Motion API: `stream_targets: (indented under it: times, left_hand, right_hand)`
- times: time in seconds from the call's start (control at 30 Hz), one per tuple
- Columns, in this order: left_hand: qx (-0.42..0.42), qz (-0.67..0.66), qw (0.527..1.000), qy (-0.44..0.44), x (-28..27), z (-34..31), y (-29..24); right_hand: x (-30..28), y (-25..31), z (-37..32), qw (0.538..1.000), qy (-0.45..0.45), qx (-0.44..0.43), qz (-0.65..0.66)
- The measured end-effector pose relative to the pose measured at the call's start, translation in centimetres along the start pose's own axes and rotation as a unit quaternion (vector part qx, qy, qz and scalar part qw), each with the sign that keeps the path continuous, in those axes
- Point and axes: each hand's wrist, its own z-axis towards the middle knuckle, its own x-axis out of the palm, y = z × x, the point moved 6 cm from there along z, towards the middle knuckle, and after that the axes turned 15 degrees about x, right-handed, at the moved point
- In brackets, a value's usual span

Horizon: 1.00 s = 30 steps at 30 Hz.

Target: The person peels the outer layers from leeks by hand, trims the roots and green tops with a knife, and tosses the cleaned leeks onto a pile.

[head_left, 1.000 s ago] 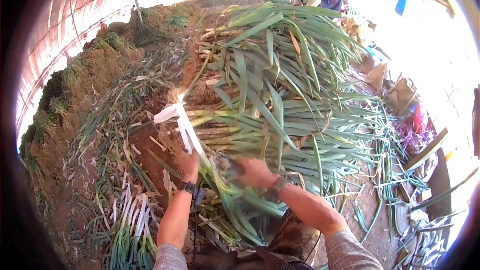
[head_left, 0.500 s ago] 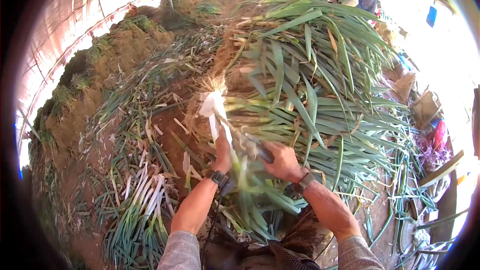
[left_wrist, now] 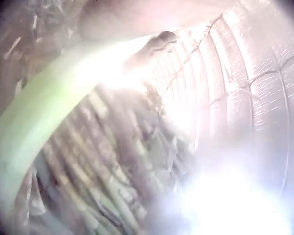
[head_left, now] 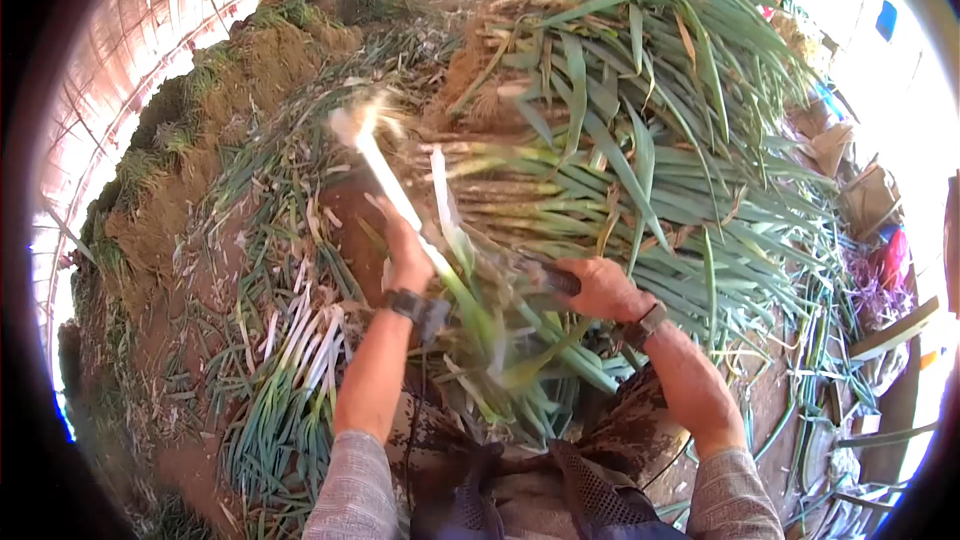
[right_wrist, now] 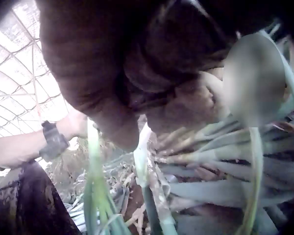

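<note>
My left hand (head_left: 405,255) grips a long green onion (head_left: 388,178), its white root end tilted up and left, its green leaves hanging toward my lap. The same pale stalk (left_wrist: 44,103) crosses the left wrist view. A dark-handled tool (head_left: 562,278) is in my right hand (head_left: 608,290); its far end is blurred among leaves. Beside the onion, a loose white-and-green peeled strip (head_left: 445,198) slants toward the tool. In the right wrist view a similar strip (right_wrist: 143,156) hangs below my shadowed fingers, with my left forearm (right_wrist: 19,147) behind.
A big pile of untrimmed green onions (head_left: 660,120) lies ahead and to the right. Peeled onions (head_left: 300,360) lie in a bunch at left, among scattered leaf scraps (head_left: 280,170). Purple netting (head_left: 880,285) and a wooden board (head_left: 893,328) stand at far right.
My hands have drawn apart, the right one moving rightward with the tool. The onion's root end has swung left, and a white strip now stands separate from its stalk. The head view has shifted.
</note>
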Motion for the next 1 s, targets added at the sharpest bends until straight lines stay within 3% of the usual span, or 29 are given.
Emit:
stream_targets:
  times: [0.07, 0.13, 0.2, 0.27, 0.33, 0.37, 0.4, 0.43, 0.47, 0.5, 0.53, 0.57, 0.6, 0.63, 0.67, 0.7, 0.73, 0.77, 0.8, 0.83, 0.93, 0.97, 1.0]
  left_hand:
    - [0.040, 0.004, 0.999, -0.011, -0.8, 1.2, -5.7]
    - [0.064, -0.025, 0.998, 0.015, -2.5, 3.3, -10.6]
    - [0.131, 0.033, 0.991, 0.018, -2.9, 3.7, -17.5]
    - [0.192, 0.130, 0.972, 0.039, -4.2, 4.7, -22.7]
    - [0.230, 0.231, 0.945, 0.003, -6.8, 6.1, -25.9]
    - [0.254, 0.319, 0.912, 0.035, -9.5, 7.5, -26.8]
    - [0.253, 0.320, 0.912, 0.034, -12.4, 9.3, -26.3]
    - [0.393, 0.526, 0.754, -0.013, -14.5, 10.7, -26.8]
    - [0.498, 0.685, 0.528, -0.059, -15.0, 10.7, -26.3]
    - [0.512, 0.669, 0.539, -0.008, -16.2, 10.2, -24.7]
    - [0.399, 0.595, 0.698, 0.022, -14.6, 8.2, -22.9]
    - [0.244, 0.570, 0.784, 0.029, -9.8, 3.1, -20.7]
    - [0.207, 0.550, 0.796, 0.145, -6.9, -0.1, -17.1]
    - [0.254, 0.429, 0.804, 0.325, -6.8, -0.1, -10.4]
    - [0.060, 0.382, 0.859, 0.335, -4.2, -4.2, -7.0]
    - [-0.065, 0.278, 0.912, 0.294, -3.1, -6.8, -2.4]
    - [0.000, 0.347, 0.869, 0.353, -3.8, -6.8, 3.1]
    - [-0.043, 0.479, 0.770, 0.420, -4.1, -7.4, 8.5]
    - [-0.055, 0.488, 0.746, 0.451, -3.1, -9.3, 11.2]
    - [-0.027, 0.416, 0.784, 0.460, -3.6, -10.7, 14.6]
    - [-0.114, 0.332, 0.889, 0.294, -2.3, -13.7, 17.6]
    - [-0.120, 0.327, 0.889, 0.298, -2.1, -14.1, 18.4]
    - [-0.184, 0.221, 0.927, 0.240, -2.7, -14.5, 20.4]
  right_hand:
    - [-0.1, -0.9, -0.9, 1.000, 0.003, 0.001, 0.015]
    - [0.9, -2.8, -1.4, 0.994, 0.083, 0.046, -0.046]
    - [1.3, -3.7, -2.0, 0.992, 0.095, 0.060, -0.058]
    - [1.4, -3.8, -2.7, 0.978, 0.162, 0.089, -0.096]
    - [0.9, -3.3, -3.4, 0.981, 0.165, 0.066, -0.080]
    - [0.8, -3.4, -3.7, 0.982, 0.151, 0.065, -0.092]
    - [0.7, -3.5, -4.0, 0.983, 0.136, 0.066, -0.104]
    - [0.9, -3.8, -4.2, 0.983, 0.136, 0.065, -0.104]
    - [1.0, -4.1, -4.2, 0.987, 0.116, 0.064, -0.094]
    - [0.9, -4.2, -4.2, 0.990, 0.095, 0.062, -0.084]
    - [0.7, -4.1, -4.0, 0.990, 0.093, 0.063, -0.085]
    - [0.6, -3.9, -3.9, 0.986, 0.119, 0.072, -0.088]
    - [0.9, -3.8, -4.1, 0.981, 0.149, 0.080, -0.092]
    - [1.0, -3.7, -4.2, 0.980, 0.155, 0.079, -0.095]
    - [1.0, -3.7, -4.3, 0.978, 0.163, 0.078, -0.105]
    - [1.1, -3.7, -4.3, 0.975, 0.173, 0.076, -0.115]
    - [1.2, -3.9, -4.3, 0.974, 0.176, 0.073, -0.119]
    - [1.3, -4.2, -4.5, 0.976, 0.174, 0.078, -0.110]
    - [1.2, -4.4, -4.5, 0.977, 0.169, 0.081, -0.102]
    - [1.1, -4.6, -4.3, 0.977, 0.168, 0.078, -0.109]
    - [1.7, -5.9, -4.8, 0.970, 0.181, 0.124, -0.109]
    - [2.1, -6.0, -5.2, 0.969, 0.193, 0.105, -0.109]
    - [2.5, -6.1, -5.6, 0.968, 0.208, 0.085, -0.110]
